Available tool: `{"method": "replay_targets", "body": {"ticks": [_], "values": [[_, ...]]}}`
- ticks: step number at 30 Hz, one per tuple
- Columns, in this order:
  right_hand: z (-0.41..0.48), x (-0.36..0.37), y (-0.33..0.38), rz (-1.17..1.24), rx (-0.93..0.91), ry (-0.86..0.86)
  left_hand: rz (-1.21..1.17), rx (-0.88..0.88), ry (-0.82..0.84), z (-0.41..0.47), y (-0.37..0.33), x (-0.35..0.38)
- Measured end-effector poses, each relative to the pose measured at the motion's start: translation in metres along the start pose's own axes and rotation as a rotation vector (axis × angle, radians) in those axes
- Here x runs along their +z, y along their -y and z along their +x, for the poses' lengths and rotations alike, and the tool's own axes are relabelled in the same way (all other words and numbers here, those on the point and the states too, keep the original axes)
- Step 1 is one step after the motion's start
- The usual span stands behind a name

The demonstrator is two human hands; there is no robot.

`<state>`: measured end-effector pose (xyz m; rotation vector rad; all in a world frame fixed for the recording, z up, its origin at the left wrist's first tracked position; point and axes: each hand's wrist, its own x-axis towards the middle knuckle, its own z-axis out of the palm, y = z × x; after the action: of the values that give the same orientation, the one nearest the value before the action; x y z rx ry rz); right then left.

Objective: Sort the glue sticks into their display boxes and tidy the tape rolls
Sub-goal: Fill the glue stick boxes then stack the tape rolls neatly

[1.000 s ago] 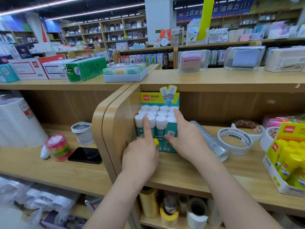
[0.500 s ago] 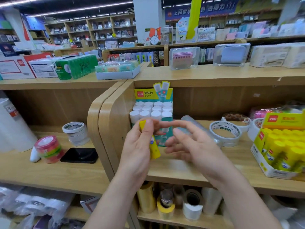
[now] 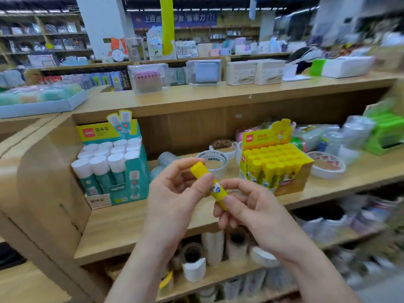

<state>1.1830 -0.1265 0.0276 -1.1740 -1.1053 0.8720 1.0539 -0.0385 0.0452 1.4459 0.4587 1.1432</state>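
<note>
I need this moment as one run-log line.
left hand: pinches yellow glue stick | right hand: holds its lower end | yellow display box: on shelf | stick: not yet placed

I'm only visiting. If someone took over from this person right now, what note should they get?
Left hand and right hand: both pinch one yellow glue stick, held in front of the shelf.
Teal box stands on the left and the yellow box on the right, both well stocked.
Left to do: put the stick in the yellow box, then tidy the loose tape rolls around it.
</note>
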Motion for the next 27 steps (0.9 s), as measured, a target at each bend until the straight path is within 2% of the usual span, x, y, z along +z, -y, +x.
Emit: {"method": "replay_targets", "body": {"ticks": [5,10,13,17,21,27], "values": [[-0.017,-0.049,0.002,0.007,-0.002,-0.154,0.088,0.092,0.081,0.007,0.006,0.044],[-0.016,-0.123,0.001,-0.314,-0.130,-0.465,0.436,0.272,0.003,0.021,0.024,0.078],[-0.008,-0.156,-0.003,-0.515,-0.196,-0.517,0.605,0.322,-0.066,0.027,0.041,0.091],[0.001,-0.174,-0.008,-0.635,-0.257,-0.468,0.777,0.342,-0.072,0.028,0.060,0.098],[0.008,-0.182,-0.016,-0.680,-0.218,-0.358,0.871,0.393,-0.052,0.027,0.074,0.101],[0.011,-0.186,-0.019,-0.584,-0.109,-0.186,1.014,0.453,-0.084,0.027,0.080,0.101]]}}
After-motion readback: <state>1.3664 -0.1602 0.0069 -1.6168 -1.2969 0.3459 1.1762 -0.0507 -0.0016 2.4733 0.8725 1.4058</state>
